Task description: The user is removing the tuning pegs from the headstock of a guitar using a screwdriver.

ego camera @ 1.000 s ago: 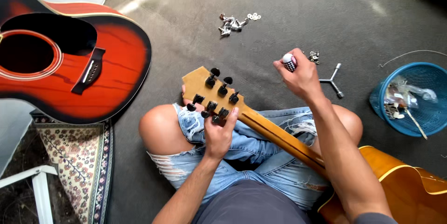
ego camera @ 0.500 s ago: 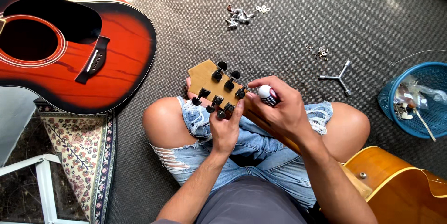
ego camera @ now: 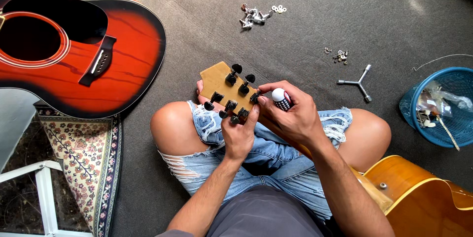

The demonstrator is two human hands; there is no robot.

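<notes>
I sit cross-legged on a grey carpet with a yellow guitar [ego camera: 419, 200] across my lap. Its tan headstock [ego camera: 219, 79], seen from the back with black tuning pegs, lies over my left knee. My left hand [ego camera: 238, 133] grips the headstock from below, fingers wrapped around the near pegs. My right hand [ego camera: 290, 116] holds a small tool with a white round handle [ego camera: 280, 96], its tip at a peg on the headstock's right side.
A red sunburst guitar [ego camera: 74, 54] lies at upper left. Loose tuner parts [ego camera: 253, 15] and small screws [ego camera: 339, 55] sit on the carpet beyond the headstock, with a three-armed metal wrench [ego camera: 358, 83]. A blue basket [ego camera: 438, 106] stands right; a patterned rug [ego camera: 79, 163] lies left.
My right hand came back from the far right with the white-handled tool and brought it to the headstock's pegs. My left hand stayed on the headstock.
</notes>
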